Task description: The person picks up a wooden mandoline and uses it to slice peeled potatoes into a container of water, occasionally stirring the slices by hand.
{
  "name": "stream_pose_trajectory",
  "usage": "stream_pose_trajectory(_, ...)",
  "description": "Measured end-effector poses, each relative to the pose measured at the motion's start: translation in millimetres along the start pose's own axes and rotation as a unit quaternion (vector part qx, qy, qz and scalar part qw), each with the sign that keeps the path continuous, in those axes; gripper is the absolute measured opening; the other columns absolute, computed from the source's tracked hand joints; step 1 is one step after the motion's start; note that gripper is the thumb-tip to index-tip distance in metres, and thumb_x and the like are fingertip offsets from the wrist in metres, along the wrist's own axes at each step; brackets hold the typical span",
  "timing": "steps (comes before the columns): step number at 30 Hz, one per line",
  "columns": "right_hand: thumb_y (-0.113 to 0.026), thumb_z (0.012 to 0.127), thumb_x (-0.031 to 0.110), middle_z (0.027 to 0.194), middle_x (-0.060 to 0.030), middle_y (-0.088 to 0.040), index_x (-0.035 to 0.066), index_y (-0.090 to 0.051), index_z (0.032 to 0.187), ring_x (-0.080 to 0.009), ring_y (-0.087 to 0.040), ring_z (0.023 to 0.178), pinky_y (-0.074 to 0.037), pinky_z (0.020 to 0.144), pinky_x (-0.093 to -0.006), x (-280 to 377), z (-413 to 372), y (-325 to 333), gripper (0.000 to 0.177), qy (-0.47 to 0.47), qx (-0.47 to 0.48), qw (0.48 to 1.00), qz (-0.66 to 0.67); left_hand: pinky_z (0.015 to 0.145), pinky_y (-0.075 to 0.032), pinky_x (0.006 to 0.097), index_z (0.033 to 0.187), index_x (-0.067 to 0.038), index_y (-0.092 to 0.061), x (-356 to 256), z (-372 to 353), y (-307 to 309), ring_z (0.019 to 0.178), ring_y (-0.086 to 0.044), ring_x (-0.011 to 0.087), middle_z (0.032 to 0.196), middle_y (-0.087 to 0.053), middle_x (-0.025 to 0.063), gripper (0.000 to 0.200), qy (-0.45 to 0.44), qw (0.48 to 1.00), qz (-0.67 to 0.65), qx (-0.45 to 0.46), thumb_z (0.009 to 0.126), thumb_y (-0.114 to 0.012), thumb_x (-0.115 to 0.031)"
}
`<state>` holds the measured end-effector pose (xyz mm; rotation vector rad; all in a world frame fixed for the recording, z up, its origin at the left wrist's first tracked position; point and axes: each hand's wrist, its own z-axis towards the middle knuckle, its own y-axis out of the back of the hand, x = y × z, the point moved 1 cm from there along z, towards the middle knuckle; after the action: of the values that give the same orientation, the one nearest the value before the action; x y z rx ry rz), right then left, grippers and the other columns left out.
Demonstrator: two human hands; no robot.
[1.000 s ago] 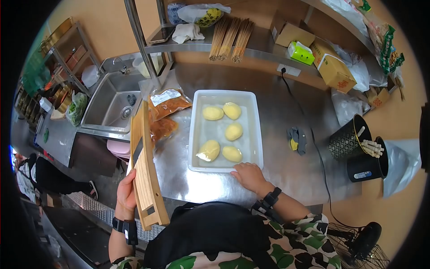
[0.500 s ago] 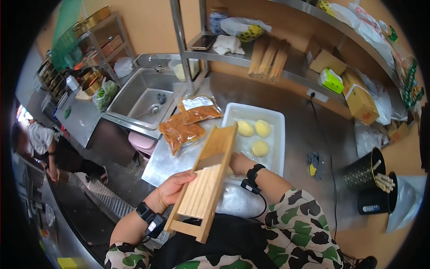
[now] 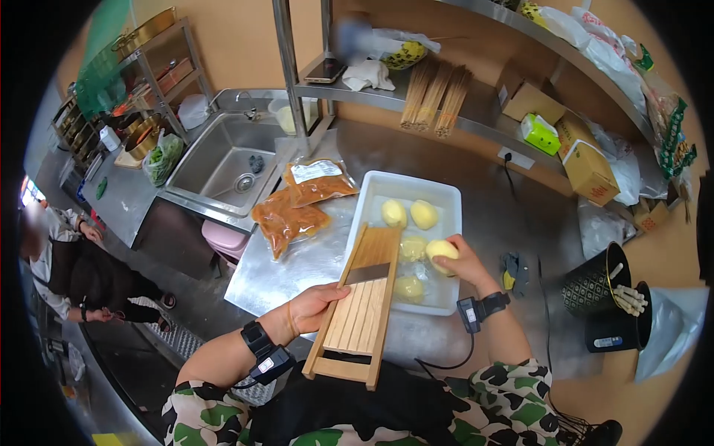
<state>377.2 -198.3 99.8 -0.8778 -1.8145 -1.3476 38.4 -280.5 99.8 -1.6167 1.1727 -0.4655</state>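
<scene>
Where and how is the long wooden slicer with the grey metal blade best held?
Probably grip the slicer by its left wooden rail, below the blade, coming from the left: that long, narrow edge suits a wrapped grip clear of the metal, and its near end angles toward the wearer's left. The left hand holds it there.

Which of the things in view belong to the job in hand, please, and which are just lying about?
Apparently in use:
wooden mandoline slicer, in the left hand
peeled potato, in the right hand
white plastic tub, holding four more potatoes

Apparently just lying about:
sealed orange-brown food packets
bundled skewers
smartphone
green tissue pack
</scene>
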Motion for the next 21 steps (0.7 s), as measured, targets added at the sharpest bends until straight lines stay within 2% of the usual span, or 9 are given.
stream_pose_trajectory(2,-0.069,0.083,0.027,0.108,-0.0104,-0.059,0.006,-0.049,0.115,-0.0241,-0.062,0.094,-0.053,0.079,-0.0426,7,-16,7,0.044,-0.095,-0.026,0.969,0.227,0.098,-0.047,0.0406,0.13,0.005,-0.041,8,15,6,0.113,-0.057,0.0289,0.123,-0.056,0.0189,0.038,0.007,0.998,0.037,-0.045,0.097,-0.045,-0.015)
stream_pose_trajectory(3,-0.064,0.087,0.027,0.112,-0.0108,-0.058,0.006,-0.048,0.118,-0.0272,-0.061,0.097,-0.052,0.081,-0.0443,2,-18,9,0.04,-0.081,-0.009,0.946,0.314,0.098,-0.047,0.0412,0.129,0.005,-0.042,9,20,11,0.112,-0.058,0.0294,0.122,-0.056,0.0191,0.037,-0.004,0.996,0.053,-0.074,0.098,-0.044,-0.015)
stream_pose_trajectory(6,-0.056,0.093,0.029,0.124,-0.0143,-0.054,0.007,-0.046,0.127,-0.0378,-0.057,0.108,-0.05,0.089,-0.047,-9,-24,4,0.041,-0.07,0.075,0.834,0.542,0.094,-0.049,0.0404,0.121,0.001,-0.051,12,49,46,0.104,-0.062,0.0256,0.113,-0.063,0.0138,0.033,-0.045,0.998,0.048,0.0,0.093,-0.054,-0.017)
stream_pose_trajectory(10,-0.054,0.094,0.034,0.13,-0.0172,-0.051,0.007,-0.044,0.131,-0.045,-0.051,0.115,-0.048,0.091,-0.0511,13,-17,-11,0.047,-0.112,0.092,0.761,0.633,0.09,-0.051,0.0385,0.128,-0.004,-0.046,21,57,54,0.109,-0.058,0.0219,0.12,-0.058,0.0102,0.039,-0.114,0.992,0.019,-0.042,0.092,-0.057,-0.013)
stream_pose_trajectory(14,-0.052,0.094,0.035,0.132,-0.0175,-0.049,0.006,-0.044,0.131,-0.0453,-0.047,0.119,-0.046,0.095,-0.0534,27,-4,-24,0.047,-0.104,0.176,0.802,0.561,0.089,-0.051,0.0377,0.138,-0.018,-0.035,45,-3,22,0.112,-0.056,0.0207,0.121,-0.056,0.0069,0.053,-0.029,0.99,0.126,-0.057,0.091,-0.059,-0.013)
stream_pose_trajectory(16,-0.049,0.096,0.033,0.133,-0.0171,-0.048,0.006,-0.043,0.132,-0.0422,-0.046,0.121,-0.044,0.098,-0.0542,37,0,-31,0.045,-0.126,0.167,0.833,0.513,0.092,-0.049,0.0357,0.137,-0.015,-0.037,56,-15,27,0.117,-0.053,0.0195,0.126,-0.055,0.0063,0.049,0.057,0.988,0.137,-0.043,0.092,-0.058,-0.014)
stream_pose_trajectory(18,-0.04,0.099,0.025,0.137,-0.0151,-0.045,0.007,-0.04,0.134,-0.0319,-0.046,0.125,-0.04,0.102,-0.0555,46,7,-41,0.039,-0.141,0.204,0.826,0.507,0.095,-0.047,0.0345,0.138,-0.014,-0.037,61,-15,34,0.122,-0.049,0.0189,0.132,-0.052,0.0061,0.048,0.039,0.991,0.125,0.012,0.093,-0.055,-0.013)
stream_pose_trajectory(19,-0.043,0.099,0.027,0.131,-0.0141,-0.05,0.006,-0.042,0.132,-0.0312,-0.052,0.119,-0.045,0.097,-0.0532,49,10,-42,0.039,-0.147,0.204,0.846,0.471,0.095,-0.048,0.0347,0.137,-0.014,-0.039,51,-33,26,0.123,-0.049,0.0186,0.129,-0.054,0.0064,0.047,0.003,0.992,0.125,0.006,0.093,-0.056,-0.012)
stream_pose_trajectory(21,-0.05,0.096,0.032,0.113,-0.01,-0.059,0.006,-0.047,0.125,-0.0226,-0.063,0.096,-0.059,0.071,-0.0397,67,14,-35,0.04,-0.132,0.213,0.922,0.296,0.097,-0.047,0.0342,0.139,-0.014,-0.037,43,-24,-7,0.123,-0.048,0.019,0.131,-0.052,0.0086,0.05,0.003,0.994,0.106,0.039,0.092,-0.054,-0.008)
